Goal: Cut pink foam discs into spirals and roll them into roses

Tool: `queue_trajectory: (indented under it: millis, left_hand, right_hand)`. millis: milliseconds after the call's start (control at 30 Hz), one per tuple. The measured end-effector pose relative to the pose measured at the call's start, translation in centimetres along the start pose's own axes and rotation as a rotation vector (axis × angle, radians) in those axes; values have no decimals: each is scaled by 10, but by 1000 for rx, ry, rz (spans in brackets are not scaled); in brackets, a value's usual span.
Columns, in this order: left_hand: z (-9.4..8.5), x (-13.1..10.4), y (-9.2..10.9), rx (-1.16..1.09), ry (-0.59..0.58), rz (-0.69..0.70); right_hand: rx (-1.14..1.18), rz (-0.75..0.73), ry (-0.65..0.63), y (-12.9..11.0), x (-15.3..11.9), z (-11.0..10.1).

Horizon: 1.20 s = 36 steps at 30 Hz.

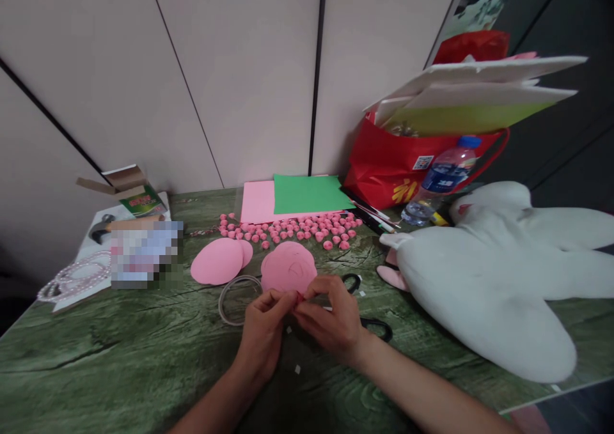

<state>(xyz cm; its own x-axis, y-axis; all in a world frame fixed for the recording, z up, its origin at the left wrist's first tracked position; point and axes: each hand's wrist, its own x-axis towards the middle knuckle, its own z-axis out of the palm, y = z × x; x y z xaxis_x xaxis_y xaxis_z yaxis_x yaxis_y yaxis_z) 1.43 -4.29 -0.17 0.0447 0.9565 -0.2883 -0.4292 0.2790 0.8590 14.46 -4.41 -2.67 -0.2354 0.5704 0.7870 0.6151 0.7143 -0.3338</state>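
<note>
My left hand (268, 316) and my right hand (330, 316) meet at the front middle of the table. Pinched between their fingertips is a small pink paper roll (300, 297), mostly covered by the fingers. Just beyond lies a stack of pink paper circles (289, 264), with more pink paper circles (217, 261) to its left. A roll of clear tape (221, 303) rests beside my left hand. Black-handled scissors (378, 329) lie partly hidden under my right hand. Behind the circles, many small rolled pink paper roses (302, 228) are spread in a band.
Green paper (309, 193) and pink paper (258, 201) sit at the back. To the right are a red bag (377, 159), a water bottle (439, 181) and a large white plush toy (480, 280). At left lie a bead string (77, 277) and an opened box (141, 199).
</note>
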Motion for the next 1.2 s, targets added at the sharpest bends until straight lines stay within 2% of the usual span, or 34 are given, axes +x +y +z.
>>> queue_trajectory:
  millis: [167, 333, 533, 667, 833, 1033, 1200]
  left_hand:
    - [-1, 0, 1, -55, -28, 17]
    - [-4, 3, 0, -47, -16, 35]
    - [-8, 7, -2, 147, 50, 159]
    - [-10, 8, -3, 303, 81, 250]
    - [-12, 8, -3, 513, 71, 370]
    - [-11, 6, 0, 614, 47, 477]
    - [-10, 5, -1, 659, 37, 541]
  right_hand:
    - [80, 73, 37, 0, 1, 0]
    - [344, 309, -53, 1, 3, 1]
    - [653, 648, -116, 6, 8, 2]
    - [813, 795, -119, 8, 9, 3]
    - [1009, 980, -206, 6, 11, 2]
    - [1067, 1063, -158, 3, 14, 0]
    - [1010, 1076, -103, 2, 15, 1]
